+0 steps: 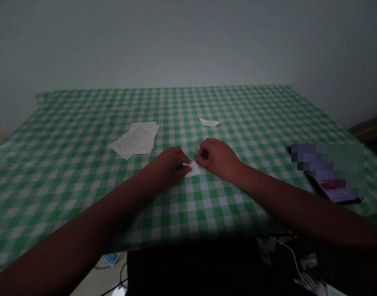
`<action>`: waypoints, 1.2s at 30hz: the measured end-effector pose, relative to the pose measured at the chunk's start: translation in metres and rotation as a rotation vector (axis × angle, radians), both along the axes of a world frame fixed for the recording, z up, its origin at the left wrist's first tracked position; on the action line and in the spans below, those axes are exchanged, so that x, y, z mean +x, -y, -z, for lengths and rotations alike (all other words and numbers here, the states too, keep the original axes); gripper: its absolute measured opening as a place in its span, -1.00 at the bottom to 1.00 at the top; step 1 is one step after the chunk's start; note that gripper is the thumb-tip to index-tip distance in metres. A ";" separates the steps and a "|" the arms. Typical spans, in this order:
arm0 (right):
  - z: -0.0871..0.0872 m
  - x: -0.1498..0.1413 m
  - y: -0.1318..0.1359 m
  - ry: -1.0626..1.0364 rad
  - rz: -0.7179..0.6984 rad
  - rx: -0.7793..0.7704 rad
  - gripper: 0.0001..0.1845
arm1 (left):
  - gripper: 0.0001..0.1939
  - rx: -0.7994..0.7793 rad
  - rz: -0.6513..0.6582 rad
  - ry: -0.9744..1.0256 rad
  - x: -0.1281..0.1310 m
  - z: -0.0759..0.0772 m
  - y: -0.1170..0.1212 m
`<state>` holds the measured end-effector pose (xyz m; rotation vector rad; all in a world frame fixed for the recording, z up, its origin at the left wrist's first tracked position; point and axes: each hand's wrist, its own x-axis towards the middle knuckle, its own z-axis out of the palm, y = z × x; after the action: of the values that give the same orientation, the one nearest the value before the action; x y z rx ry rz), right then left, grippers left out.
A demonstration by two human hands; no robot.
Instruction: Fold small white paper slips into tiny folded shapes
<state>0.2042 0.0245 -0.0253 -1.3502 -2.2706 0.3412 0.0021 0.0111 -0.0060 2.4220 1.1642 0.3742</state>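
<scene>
On the checked cloth (188, 216), a small paper (193, 171) is being worked, apparently at a fold or crease.
It lies between the left hand (170, 164) and right hand (220, 158): the left's thumb and finger touch its left side, slightly parted; the right is curled, thumb and finger together at its far right corner. Whether either grips it, I cannot tell. The next move likely calls for steady fingertip control.

Two hands (168, 164), two small paper pieces (193, 170), one paper pile (135, 139), one device (339, 195), one checked tablecloth (253, 119)
</scene>
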 end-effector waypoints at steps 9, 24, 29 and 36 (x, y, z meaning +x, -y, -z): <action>-0.003 0.009 -0.002 -0.137 -0.081 0.031 -0.93 | -0.78 -0.022 0.040 0.039 -0.006 0.001 0.000; 0.003 0.004 -0.006 -0.011 0.014 -0.008 -0.83 | -0.72 -0.074 0.012 -0.014 -0.008 -0.004 -0.001; 0.002 0.006 -0.004 -0.045 -0.053 0.006 -0.85 | -0.68 -0.074 0.097 -0.025 -0.013 -0.006 -0.002; -0.002 0.003 0.007 0.028 -0.117 -0.019 -0.79 | -0.72 -0.073 0.131 -0.010 -0.013 -0.005 -0.004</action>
<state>0.2071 0.0176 -0.0232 -1.2410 -2.3808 0.3861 -0.0111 0.0153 -0.0008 2.4227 0.9985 0.2741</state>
